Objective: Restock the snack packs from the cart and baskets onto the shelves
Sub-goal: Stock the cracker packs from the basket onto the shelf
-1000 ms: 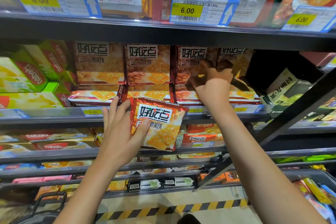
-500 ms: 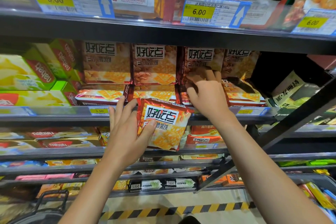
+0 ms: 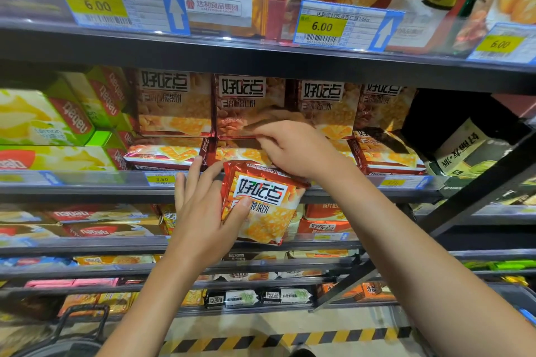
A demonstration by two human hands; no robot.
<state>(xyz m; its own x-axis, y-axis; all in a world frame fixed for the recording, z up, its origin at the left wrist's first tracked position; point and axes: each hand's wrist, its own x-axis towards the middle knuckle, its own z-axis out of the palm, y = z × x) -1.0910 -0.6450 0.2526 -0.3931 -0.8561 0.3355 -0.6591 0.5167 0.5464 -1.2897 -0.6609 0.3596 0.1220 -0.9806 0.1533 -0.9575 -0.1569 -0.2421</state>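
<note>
Two hands work at the middle shelf (image 3: 87, 187). Just below its front edge, the left hand (image 3: 203, 217) grips a snack pack (image 3: 262, 206), thumb across the front. Right of it, the right hand (image 3: 293, 148) pinches a shelved pack (image 3: 240, 153), seemingly making room; next, slide the pack in.

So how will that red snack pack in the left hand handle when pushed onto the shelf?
The red snack pack looks like glossy crinkled foil, so probably slippery and floppy at its edges. The left hand holds it alone, so likely light. The printed biscuits suggest fragile contents.
</note>
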